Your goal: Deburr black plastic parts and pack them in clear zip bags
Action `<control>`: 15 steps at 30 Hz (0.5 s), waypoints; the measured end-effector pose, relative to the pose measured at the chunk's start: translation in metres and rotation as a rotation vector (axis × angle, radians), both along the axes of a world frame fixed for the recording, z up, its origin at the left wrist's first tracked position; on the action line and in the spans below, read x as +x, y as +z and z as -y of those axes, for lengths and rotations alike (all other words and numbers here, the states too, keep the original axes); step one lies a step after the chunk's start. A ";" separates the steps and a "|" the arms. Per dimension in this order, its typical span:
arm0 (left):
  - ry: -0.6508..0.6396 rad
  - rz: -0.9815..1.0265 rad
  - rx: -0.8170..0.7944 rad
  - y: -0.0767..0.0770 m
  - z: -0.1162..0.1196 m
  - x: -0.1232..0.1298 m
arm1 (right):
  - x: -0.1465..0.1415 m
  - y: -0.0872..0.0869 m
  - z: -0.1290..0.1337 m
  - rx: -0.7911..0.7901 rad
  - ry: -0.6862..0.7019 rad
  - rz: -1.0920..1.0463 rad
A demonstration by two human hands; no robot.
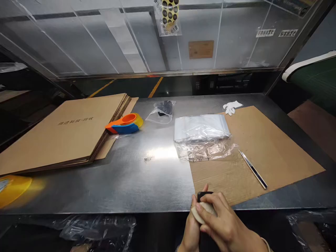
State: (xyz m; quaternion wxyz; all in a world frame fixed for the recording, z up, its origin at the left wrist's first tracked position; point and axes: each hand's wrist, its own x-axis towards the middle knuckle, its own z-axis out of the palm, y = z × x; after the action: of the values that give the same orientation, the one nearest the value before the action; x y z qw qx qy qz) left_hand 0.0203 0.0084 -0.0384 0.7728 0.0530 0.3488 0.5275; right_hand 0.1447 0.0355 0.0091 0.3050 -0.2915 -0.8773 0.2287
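At the front edge of the table, my left hand [190, 231] and my right hand [225, 224] are close together. My right fingers press a cream, rounded pad [210, 207] against a dark item. The end of this small black object [202, 194] shows above the pad, and my left hand closes around it from the left. Most of the black object is hidden by my fingers and the pad, so its kind is unclear. Beyond my hands, a brown cardboard sheet [275, 140] carries a slim white-and-dark pen-like tool [253, 169].
A stack of clear plastic bags [201, 127] lies partly on the cardboard sheet. Behind it rests a white glove [232, 106]. Left are an orange-and-blue tape dispenser [124, 126], flat cardboard boxes [60, 129], a yellow tape roll [14, 189] and a bagged black item [165, 108].
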 end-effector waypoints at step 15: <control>-0.140 -0.322 0.201 0.011 0.006 -0.008 | 0.004 0.019 -0.006 0.076 -0.181 0.256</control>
State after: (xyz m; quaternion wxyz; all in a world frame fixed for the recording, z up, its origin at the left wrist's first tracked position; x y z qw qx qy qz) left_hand 0.0122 0.0023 -0.0271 0.7326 0.2378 0.4088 0.4895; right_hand 0.1487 0.0418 0.0278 0.2207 -0.3845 -0.8872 0.1280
